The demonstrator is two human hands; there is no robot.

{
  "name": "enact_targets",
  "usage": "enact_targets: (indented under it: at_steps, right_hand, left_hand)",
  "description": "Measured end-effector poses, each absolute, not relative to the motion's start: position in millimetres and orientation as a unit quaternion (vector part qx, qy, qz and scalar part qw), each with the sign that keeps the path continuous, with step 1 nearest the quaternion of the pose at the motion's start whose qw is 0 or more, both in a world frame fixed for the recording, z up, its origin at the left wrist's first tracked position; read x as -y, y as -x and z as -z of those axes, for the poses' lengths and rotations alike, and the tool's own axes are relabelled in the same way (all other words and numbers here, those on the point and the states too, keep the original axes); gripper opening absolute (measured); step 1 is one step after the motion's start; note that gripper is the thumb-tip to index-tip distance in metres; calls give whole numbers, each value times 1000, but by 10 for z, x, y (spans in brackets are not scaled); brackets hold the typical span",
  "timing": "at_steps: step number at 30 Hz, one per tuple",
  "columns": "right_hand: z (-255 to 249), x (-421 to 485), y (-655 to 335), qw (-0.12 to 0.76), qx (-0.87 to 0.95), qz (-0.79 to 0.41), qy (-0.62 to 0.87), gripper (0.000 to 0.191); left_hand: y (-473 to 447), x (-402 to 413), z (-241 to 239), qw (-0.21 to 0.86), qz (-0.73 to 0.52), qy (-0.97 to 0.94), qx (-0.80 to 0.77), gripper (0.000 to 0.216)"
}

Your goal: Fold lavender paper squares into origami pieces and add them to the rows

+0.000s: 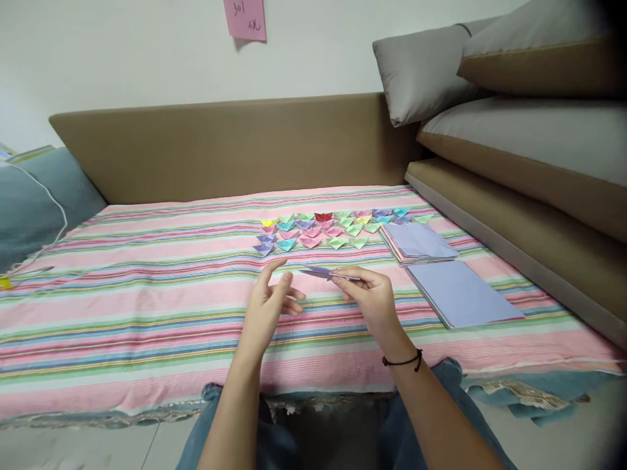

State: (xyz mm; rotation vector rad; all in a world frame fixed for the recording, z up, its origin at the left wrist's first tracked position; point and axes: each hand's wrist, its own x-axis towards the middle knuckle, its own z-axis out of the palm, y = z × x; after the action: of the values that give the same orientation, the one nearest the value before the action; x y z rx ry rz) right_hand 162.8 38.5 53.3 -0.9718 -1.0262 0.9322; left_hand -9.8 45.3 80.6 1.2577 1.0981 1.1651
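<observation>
Between the thumb and fingers of my right hand is a folded purple paper, held nearly flat above the striped cloth, its pointed end toward the left. My left hand is just left of that point, fingers apart and holding nothing. Beyond both hands, several small folded paper boats in pink, green, blue, purple, yellow and red sit in rows on the cloth. To the right lie a stack of smaller paper sheets and a stack of larger sheets, each with a lavender sheet on top.
A pink striped cloth covers the seat, with a brown backrest behind it. Grey-brown cushions are piled along the right. At the far left are a blue cushion, a white cable and a small yellow object.
</observation>
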Motion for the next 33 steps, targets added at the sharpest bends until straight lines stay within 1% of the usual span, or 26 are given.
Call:
enact_targets:
  at_steps: [2,3,4,6,8,10,15,20,25,33]
  right_hand:
    - [-544,-376,-1643,670,497,-374,405,6]
    - [-552,-369,-1650,670,526,-351,389,7]
    - [-560,-360,-1657,666,557,-325,376,8]
    - [-577,-342,-1672,649,610,-280,359,11]
    - [-590,-327,-1685,632,643,-252,352,15]
    - [-590,-319,-1688,627,653,-247,346,18]
    - [-548,-322,-1633,651,609,-301,340,11]
    - [-496,-344,-1546,660,563,-357,345,8]
    - [-473,-356,-1500,663,547,-375,347,11]
    - [-472,-343,-1463,663,512,-394,378,5]
  left_hand:
    - [121,-424,-830,573,-450,-550,-409,66]
    - [124,-413,-835,590,-439,-559,-383,67]
    - [122,-408,-835,599,-437,-566,-361,63]
    - [115,-411,-825,591,-449,-579,-339,41]
    - [113,-427,-809,558,-473,-594,-335,19]
    - [120,-442,-799,524,-492,-609,-334,11]
    - [123,-438,-784,497,-493,-628,-341,12]
    - [29,-428,-742,491,-549,-560,-379,11]
    - [-64,-426,-700,489,-583,-506,-407,18]
    - [-151,-428,-635,461,-631,-474,-405,20]
